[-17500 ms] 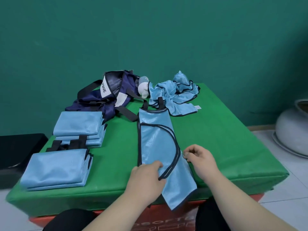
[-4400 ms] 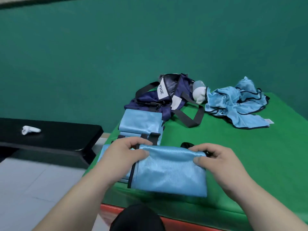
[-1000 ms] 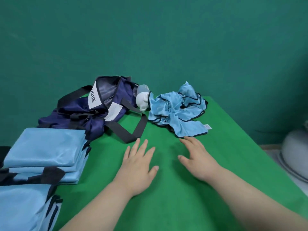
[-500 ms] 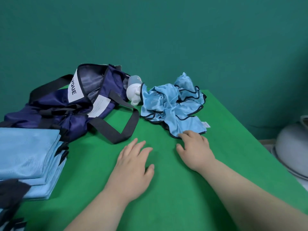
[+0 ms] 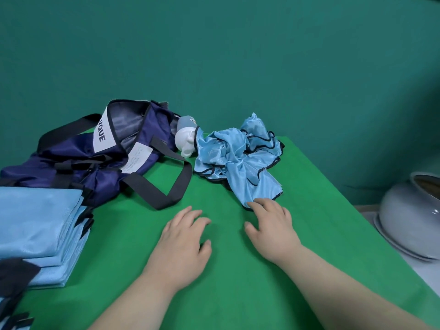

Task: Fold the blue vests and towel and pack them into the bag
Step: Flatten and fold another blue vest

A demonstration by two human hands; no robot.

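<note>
Green worktop [image 5: 228, 270] holds the crumpled vest [image 5: 238, 158] near its far edge. Your right hand [image 5: 271, 225] touches its hem [image 5: 247, 207] with loosely bent fingers [image 5: 262, 206]; your left hand [image 5: 185, 236] lies flat, empty. Pinch the hem, pull nearer.

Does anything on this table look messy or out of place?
Yes: the vest heap at the back is crumpled and twisted, unlike the neat folded stack on the left. A white bottle looks tipped over between the heap and the slumped, open bag. The right hand touches the heap's near edge.
</note>
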